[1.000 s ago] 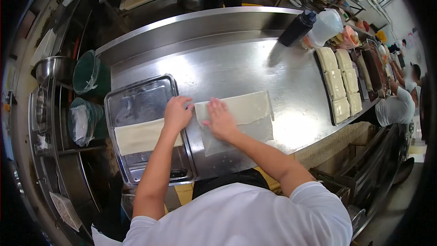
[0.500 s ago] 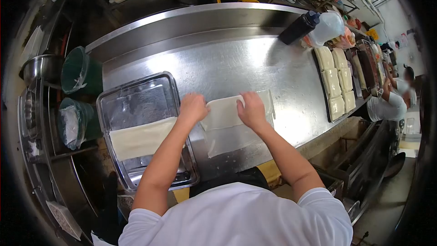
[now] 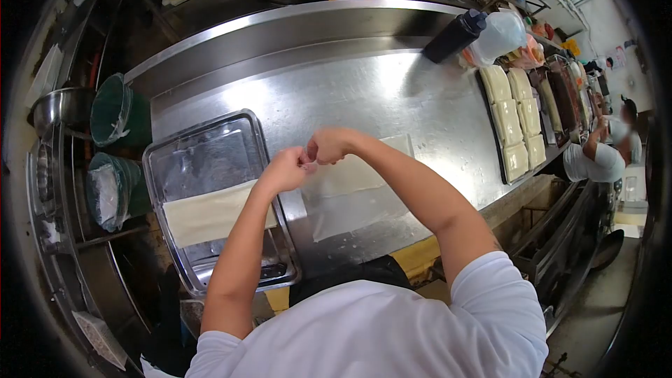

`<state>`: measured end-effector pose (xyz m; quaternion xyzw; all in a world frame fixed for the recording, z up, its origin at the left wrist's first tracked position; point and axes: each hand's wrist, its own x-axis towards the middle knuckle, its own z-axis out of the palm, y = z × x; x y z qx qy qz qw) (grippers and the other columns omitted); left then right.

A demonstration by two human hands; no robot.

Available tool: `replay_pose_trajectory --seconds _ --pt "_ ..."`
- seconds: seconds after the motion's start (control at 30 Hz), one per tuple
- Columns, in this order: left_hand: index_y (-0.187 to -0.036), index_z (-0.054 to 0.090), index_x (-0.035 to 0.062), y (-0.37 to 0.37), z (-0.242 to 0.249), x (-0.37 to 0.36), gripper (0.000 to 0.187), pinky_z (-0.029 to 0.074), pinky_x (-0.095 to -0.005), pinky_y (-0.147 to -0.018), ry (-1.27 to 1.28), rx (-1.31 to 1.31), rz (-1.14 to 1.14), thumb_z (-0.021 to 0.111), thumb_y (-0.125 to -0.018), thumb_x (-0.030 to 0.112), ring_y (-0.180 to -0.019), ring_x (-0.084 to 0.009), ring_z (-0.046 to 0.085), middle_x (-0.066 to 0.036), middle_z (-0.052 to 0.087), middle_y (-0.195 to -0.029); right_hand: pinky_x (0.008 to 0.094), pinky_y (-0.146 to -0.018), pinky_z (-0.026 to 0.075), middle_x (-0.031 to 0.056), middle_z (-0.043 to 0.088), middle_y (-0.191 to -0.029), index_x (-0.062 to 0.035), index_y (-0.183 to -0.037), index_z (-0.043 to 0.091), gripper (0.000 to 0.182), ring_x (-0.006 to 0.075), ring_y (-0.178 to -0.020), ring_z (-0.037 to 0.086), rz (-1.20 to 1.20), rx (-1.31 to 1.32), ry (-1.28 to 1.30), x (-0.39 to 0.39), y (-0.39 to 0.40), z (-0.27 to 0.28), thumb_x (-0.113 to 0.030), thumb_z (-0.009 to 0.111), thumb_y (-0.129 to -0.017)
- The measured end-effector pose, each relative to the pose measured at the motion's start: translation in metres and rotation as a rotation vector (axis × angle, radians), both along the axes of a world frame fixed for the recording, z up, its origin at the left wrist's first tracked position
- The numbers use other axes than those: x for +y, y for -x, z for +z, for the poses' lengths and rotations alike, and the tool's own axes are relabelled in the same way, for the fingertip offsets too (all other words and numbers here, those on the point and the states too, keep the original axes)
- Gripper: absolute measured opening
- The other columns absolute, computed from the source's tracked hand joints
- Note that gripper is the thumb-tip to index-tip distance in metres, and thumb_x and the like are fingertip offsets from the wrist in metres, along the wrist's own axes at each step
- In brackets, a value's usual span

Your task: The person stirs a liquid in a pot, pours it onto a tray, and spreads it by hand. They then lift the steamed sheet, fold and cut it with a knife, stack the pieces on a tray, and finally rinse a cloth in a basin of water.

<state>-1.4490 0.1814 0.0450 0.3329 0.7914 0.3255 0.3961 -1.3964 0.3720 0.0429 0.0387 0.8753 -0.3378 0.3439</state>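
My left hand and my right hand meet above the upper left corner of a pale flat sheet. The fingers of both are pinched together; what lies between them is too small to make out. Under the pale sheet, a translucent plastic sheet lies flat on the steel table. Beside my left forearm, a metal tray holds a long pale slab that looks like dough. My forearm covers part of that slab.
At the right end of the steel table stands a dark tray of pale wrapped blocks. Behind it are a dark bottle and a clear plastic container. Green bins stand at the left. Another person is far right.
My right hand has moved left from the pale sheet's upper right part to meet my left hand at its left corner. The view has shifted slightly.
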Motion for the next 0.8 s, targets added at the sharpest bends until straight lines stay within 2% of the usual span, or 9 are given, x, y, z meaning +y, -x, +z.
replay_pose_trajectory --seconds 0.07,0.17,0.27,0.4,0.5,0.57,0.7,0.8 --pt "-0.09 0.064 -0.0008 0.001 -0.005 -0.003 0.013 0.05 -0.0311 -0.069 -0.022 -0.069 0.047 0.074 -0.09 0.009 -0.073 -0.0133 0.06 -0.007 0.068 -0.077 0.0463 -0.061 0.055 0.0199 0.075 -0.086 -0.0027 -0.093 0.076 0.026 0.0308 -0.074 0.072 0.088 -0.207 -0.08 0.013 -0.006 0.006 -0.011 0.063 -0.072" --pt "-0.09 0.065 -0.0001 0.003 -0.001 -0.003 0.01 0.05 -0.0301 -0.067 -0.012 -0.072 0.078 0.072 -0.091 0.007 -0.072 -0.0118 0.06 -0.006 0.069 -0.079 0.0455 -0.055 0.052 0.0182 0.073 -0.083 -0.0051 -0.094 0.077 0.027 0.0296 -0.068 0.069 0.193 -0.239 -0.159 0.057 -0.029 -0.018 -0.008 0.065 -0.07" --pt "-0.098 0.068 -0.001 0.008 -0.009 -0.001 0.011 0.049 -0.0299 -0.067 0.0 -0.108 0.078 0.072 -0.091 0.007 -0.072 -0.0118 0.059 -0.005 0.068 -0.078 0.0432 -0.064 0.054 0.0178 0.074 -0.087 -0.0063 -0.103 0.076 0.034 0.0295 -0.078 0.07 0.179 -0.194 -0.333 0.094 -0.062 0.006 -0.004 0.065 -0.071" --pt "-0.11 0.072 -0.0004 0.01 -0.023 0.007 0.028 0.053 -0.0332 -0.072 0.108 -0.043 0.033 0.077 -0.088 0.016 -0.077 -0.0168 0.066 -0.009 0.073 -0.086 0.0433 -0.079 0.057 0.013 0.075 -0.096 -0.0111 -0.108 0.075 0.035 0.03 -0.096 0.071 0.204 -0.094 -0.575 0.12 -0.103 0.033 -0.006 0.068 -0.074" --pt "-0.11 0.076 0.0007 0.007 -0.021 0.019 0.034 0.054 -0.0357 -0.078 0.227 0.032 0.024 0.081 -0.085 0.024 -0.084 -0.0214 0.07 -0.014 0.076 -0.092 0.0434 -0.083 0.057 0.01 0.075 -0.097 -0.0149 -0.107 0.076 0.03 0.0314 -0.098 0.071 0.226 0.144 -0.703 0.135 -0.126 0.009 -0.01 0.068 -0.078" --pt "-0.105 0.078 0.0016 0.005 -0.013 0.024 0.035 0.055 -0.0367 -0.081 0.307 0.058 0.0 0.083 -0.082 0.028 -0.087 -0.0239 0.072 -0.017 0.076 -0.095 0.0438 -0.083 0.057 0.0105 0.074 -0.097 -0.0157 -0.104 0.076 0.026 0.0322 -0.097 0.071 0.141 0.129 -0.634 0.141 -0.137 0.004 -0.01 0.066 -0.081" --pt "-0.101 0.079 0.0025 -0.004 -0.005 0.024 0.031 0.055 -0.0362 -0.076 0.313 0.147 0.002 0.082 -0.082 0.027 -0.079 -0.0238 0.071 -0.017 0.076 -0.088 0.0451 -0.082 0.057 0.0121 0.074 -0.097 -0.0147 -0.096 0.076 0.02 0.0336 -0.094 0.07 -0.036 0.124 -0.602 0.14 -0.151 0.011 -0.008 0.062 -0.083" --pt "-0.101 0.079 0.0032 -0.014 0.008 0.013 0.03 0.055 -0.0358 -0.073 0.25 0.155 0.057 0.081 -0.083 0.027 -0.074 -0.0228 0.07 -0.016 0.075 -0.084 0.0463 -0.08 0.056 0.0142 0.074 -0.093 -0.0121 -0.088 0.075 0.015 0.0352 -0.091 0.07 -0.12 0.266 -0.562 0.137 -0.168 0.022 -0.007 0.062 -0.083"
